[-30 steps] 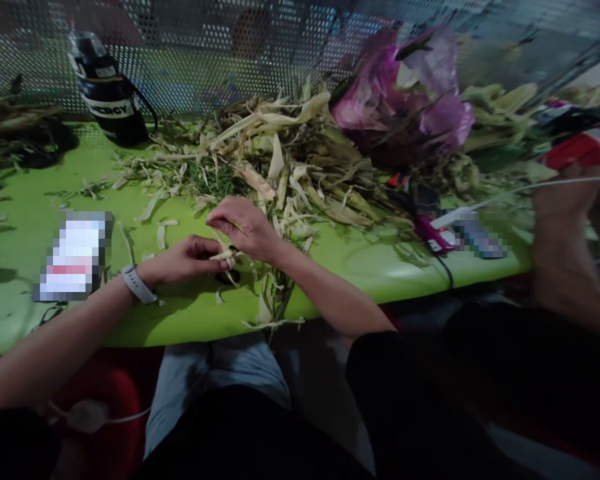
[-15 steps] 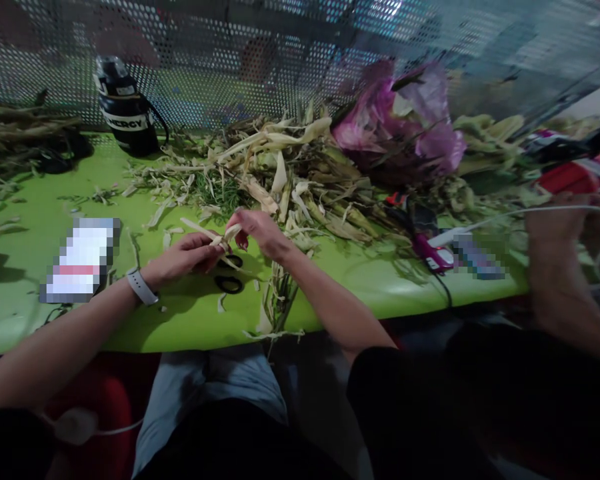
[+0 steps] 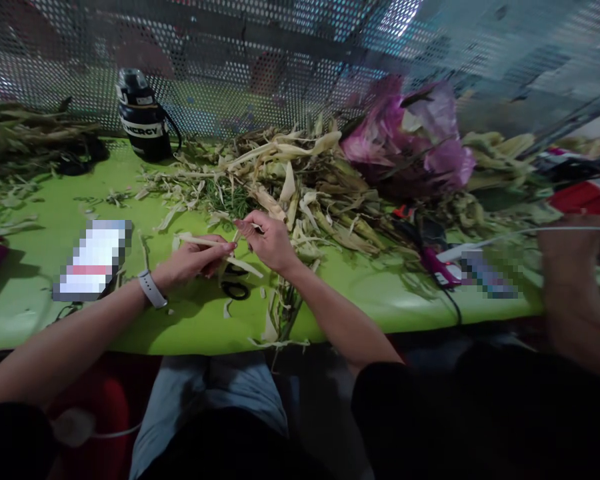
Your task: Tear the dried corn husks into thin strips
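Note:
A pale strip of dried corn husk [image 3: 247,267] runs through the pinched fingers of my left hand [image 3: 200,258], one end pointing down to the right. My right hand [image 3: 271,244] is closed just beside it, pinching a thin piece of husk between thumb and forefinger. The fingertips of both hands nearly meet above the green table [image 3: 180,327]. Beneath them lie two black rings [image 3: 235,291] that look like scissor handles; the upper one is partly hidden. Behind my hands spreads a heap of dry husks [image 3: 325,193] with some green sprigs.
A phone [image 3: 93,260] lies left of my wrist. A dark bottle [image 3: 147,123] stands at the back, by a perforated metal panel [image 3: 220,80]. A pink plastic bag [image 3: 405,140] rests on the heap. On the right are a cable, a second phone [image 3: 490,273] and another person's arms [image 3: 563,280].
The view has shifted slightly, moving the scene to the right. The bunched husk at my fingers now shows as a straighter strip slanting down right. My right hand has turned, its fingers closer to my left.

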{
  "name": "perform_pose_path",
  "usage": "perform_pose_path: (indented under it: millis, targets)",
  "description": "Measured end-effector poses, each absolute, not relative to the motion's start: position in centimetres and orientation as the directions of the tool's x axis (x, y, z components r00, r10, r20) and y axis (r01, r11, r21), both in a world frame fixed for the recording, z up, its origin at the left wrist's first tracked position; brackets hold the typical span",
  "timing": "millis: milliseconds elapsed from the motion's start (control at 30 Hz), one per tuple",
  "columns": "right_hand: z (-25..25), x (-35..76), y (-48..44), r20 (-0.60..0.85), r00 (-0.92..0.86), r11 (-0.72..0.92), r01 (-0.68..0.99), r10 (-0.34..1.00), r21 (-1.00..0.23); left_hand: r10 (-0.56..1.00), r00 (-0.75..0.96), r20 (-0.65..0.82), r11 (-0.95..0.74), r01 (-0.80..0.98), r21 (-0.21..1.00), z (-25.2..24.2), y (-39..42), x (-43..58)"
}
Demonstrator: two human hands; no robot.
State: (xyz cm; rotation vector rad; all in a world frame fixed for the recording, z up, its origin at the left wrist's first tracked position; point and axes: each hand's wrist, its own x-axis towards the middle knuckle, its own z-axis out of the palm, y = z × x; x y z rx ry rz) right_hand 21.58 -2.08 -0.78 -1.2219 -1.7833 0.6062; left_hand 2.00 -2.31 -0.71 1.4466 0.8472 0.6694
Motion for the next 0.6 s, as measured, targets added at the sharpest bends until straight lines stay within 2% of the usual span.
perform_pose_path:
  millis: [200,367,500,600]
  targets:
    - [-1.6,21.6,-1.7,0.341,-0.112,0.356,0.426,0.933,-0.832,0.726,0.671,-0.150,0.080,0.133,0.988,-1.2,-2.3,1.8]
    - [-1.7,21.9,-1.4,0.252,-0.064,0.259,0.288,0.966,-0.922,0.752,0.649,-0.116,0.104,0.057,0.993,-1.4,-1.7,1.7]
    - [-1.5,22.1,-1.6,0.110,-0.252,0.196,0.347,0.961,-0.917,0.816,0.567,-0.110,0.134,0.001,0.991,-1.7,-1.2,1.5]
    - [-1.5,22.0,-1.7,0.092,-0.376,0.236,0.356,0.922,-0.904,0.851,0.520,-0.075,0.088,-0.001,0.996,-1.9,-1.0,1.4]
